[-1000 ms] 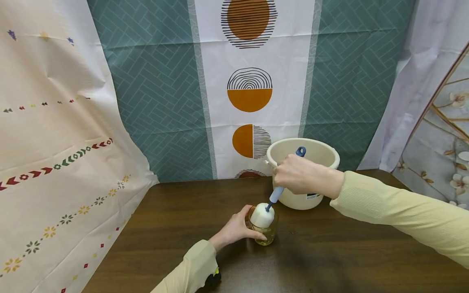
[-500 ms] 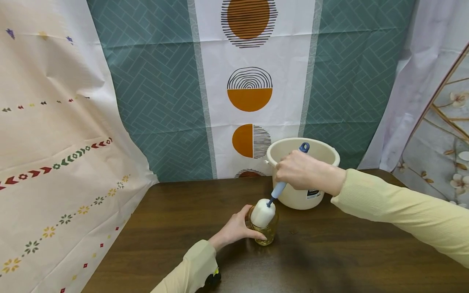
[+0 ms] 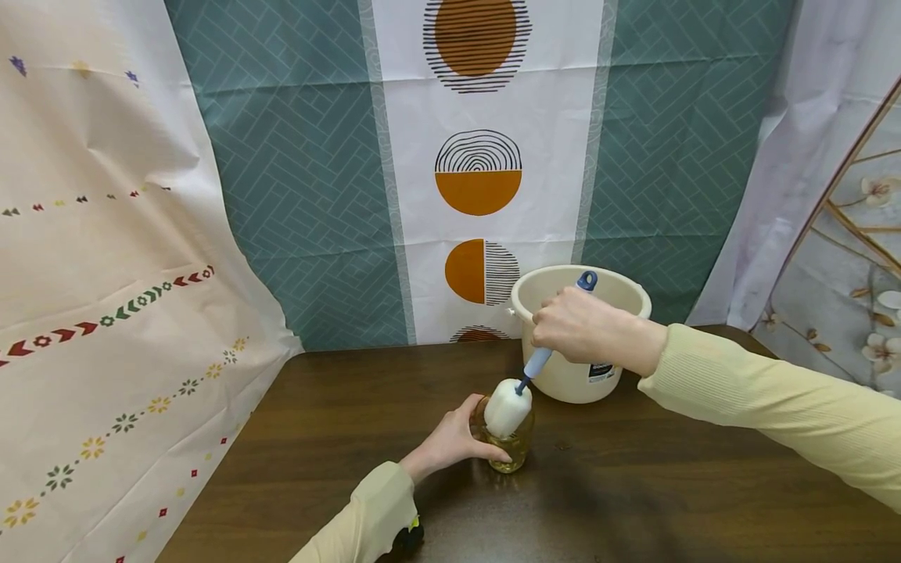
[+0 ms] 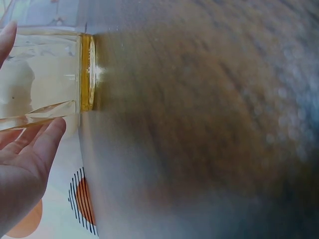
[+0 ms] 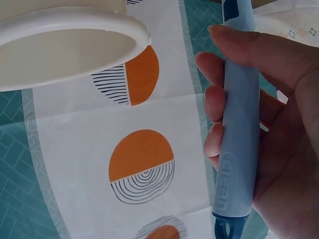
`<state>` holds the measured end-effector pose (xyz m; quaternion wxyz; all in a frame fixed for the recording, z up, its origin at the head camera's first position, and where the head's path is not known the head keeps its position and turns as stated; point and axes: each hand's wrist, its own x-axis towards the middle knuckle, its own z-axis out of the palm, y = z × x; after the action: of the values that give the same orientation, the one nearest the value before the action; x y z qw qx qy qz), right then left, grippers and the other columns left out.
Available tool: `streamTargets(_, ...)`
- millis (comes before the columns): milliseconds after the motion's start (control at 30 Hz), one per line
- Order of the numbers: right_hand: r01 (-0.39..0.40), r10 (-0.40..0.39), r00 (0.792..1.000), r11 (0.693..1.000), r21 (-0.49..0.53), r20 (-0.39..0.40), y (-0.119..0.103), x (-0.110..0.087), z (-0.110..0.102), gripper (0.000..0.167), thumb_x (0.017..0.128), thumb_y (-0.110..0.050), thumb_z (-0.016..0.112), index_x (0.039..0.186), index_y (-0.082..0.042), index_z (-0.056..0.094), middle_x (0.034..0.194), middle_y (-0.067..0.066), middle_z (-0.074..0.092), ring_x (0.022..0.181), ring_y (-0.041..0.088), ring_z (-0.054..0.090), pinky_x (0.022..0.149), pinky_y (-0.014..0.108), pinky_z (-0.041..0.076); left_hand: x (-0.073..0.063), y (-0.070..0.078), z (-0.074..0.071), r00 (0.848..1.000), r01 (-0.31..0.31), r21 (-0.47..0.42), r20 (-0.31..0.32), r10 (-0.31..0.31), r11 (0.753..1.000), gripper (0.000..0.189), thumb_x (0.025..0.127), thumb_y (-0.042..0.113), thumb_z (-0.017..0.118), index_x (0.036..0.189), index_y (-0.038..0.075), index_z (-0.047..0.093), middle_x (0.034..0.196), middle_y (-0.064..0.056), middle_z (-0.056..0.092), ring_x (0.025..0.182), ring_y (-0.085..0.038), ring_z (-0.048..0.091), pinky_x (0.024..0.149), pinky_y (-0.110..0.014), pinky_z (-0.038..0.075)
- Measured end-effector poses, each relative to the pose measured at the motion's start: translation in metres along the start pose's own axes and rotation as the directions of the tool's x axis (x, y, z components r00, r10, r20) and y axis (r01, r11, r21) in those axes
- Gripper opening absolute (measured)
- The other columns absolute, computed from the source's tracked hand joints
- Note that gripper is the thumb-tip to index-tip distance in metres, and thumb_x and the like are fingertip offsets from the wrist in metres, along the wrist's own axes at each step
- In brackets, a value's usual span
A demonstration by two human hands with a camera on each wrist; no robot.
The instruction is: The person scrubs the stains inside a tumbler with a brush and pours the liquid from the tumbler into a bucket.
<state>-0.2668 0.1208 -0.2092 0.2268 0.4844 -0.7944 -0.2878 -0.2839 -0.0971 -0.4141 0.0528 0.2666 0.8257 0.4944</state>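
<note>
An amber glass (image 3: 512, 452) stands on the wooden table, and my left hand (image 3: 454, 439) grips it round its left side with thumb and fingers. In the left wrist view the thick base of the glass (image 4: 87, 72) rests at the table surface. My right hand (image 3: 576, 324) holds a cup brush by its light-blue handle (image 5: 238, 134), fingers wrapped round it. The brush's white sponge head (image 3: 508, 408) sits partly inside the glass, tilted, its top standing above the rim. The handle leans up to the right, ending in a dark-blue hanging loop (image 3: 587, 280).
A cream bucket (image 3: 563, 383) with a label stands behind the glass, close beneath my right hand. The brown table (image 3: 352, 438) ends at a hanging patterned cloth (image 3: 303, 195). Pale curtains (image 3: 105, 274) border the left side, and a floral cloth hangs at right.
The sponge head has risen slightly in the glass, and my right hand has shifted a little up and right with the brush. My left hand keeps its hold on the glass.
</note>
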Motion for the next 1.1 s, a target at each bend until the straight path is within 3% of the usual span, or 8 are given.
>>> streamTargets(667, 0.036, -0.037, 0.999, 0.999, -0.033, -0.014, -0.003, -0.003, -0.005, 0.018, 0.064, -0.004, 0.075, 0.063, -0.017, 0.063, 0.061, -0.001, 0.054, 0.055, 0.018, 0.049, 0.047, 0.032, 0.040, 0.001, 0.000, 0.000, 1.000, 0.000, -0.008, 0.011, 0.000, 1.000, 0.070, 0.064, 0.028, 0.083, 0.120, 0.012, 0.044, 0.110, 0.002, 0.054, 0.101, -0.013, 0.051, 0.076, -0.028, 0.045)
streamTargets(800, 0.042, -0.042, 0.999, 0.998, -0.043, -0.009, -0.005, -0.002, -0.007, 0.018, 0.064, -0.005, 0.077, 0.064, -0.016, 0.063, 0.061, 0.000, 0.054, 0.056, 0.018, 0.050, 0.047, 0.032, 0.041, -0.006, 0.020, -0.003, 1.000, 0.005, -0.016, 0.015, -0.005, 1.000, 0.066, 0.067, 0.019, 0.082, 0.119, 0.007, 0.044, 0.110, -0.004, 0.055, 0.102, -0.021, 0.052, 0.077, -0.029, 0.045)
streamTargets(900, 0.041, -0.042, 0.999, 0.998, -0.043, -0.010, -0.006, -0.003, -0.009, 0.018, 0.064, -0.005, 0.077, 0.064, -0.016, 0.062, 0.061, 0.000, 0.054, 0.056, 0.018, 0.050, 0.047, 0.032, 0.041, -0.007, 0.024, -0.003, 1.000, 0.008, -0.017, 0.015, -0.008, 1.000, 0.065, 0.067, 0.012, 0.081, 0.119, 0.004, 0.043, 0.110, -0.006, 0.055, 0.102, -0.026, 0.051, 0.077, -0.031, 0.045)
streamTargets(1100, 0.055, -0.055, 0.998, 0.998, -0.015, -0.011, -0.009, -0.005, -0.011, 0.019, 0.062, -0.004, 0.077, 0.066, -0.017, 0.064, 0.061, -0.001, 0.054, 0.054, 0.017, 0.048, 0.047, 0.031, 0.040, 0.001, -0.001, 0.001, 1.000, 0.006, 0.007, 0.003, -0.006, 1.000, 0.069, 0.064, 0.022, 0.084, 0.119, 0.011, 0.044, 0.109, 0.002, 0.055, 0.099, -0.014, 0.052, 0.076, -0.028, 0.044)
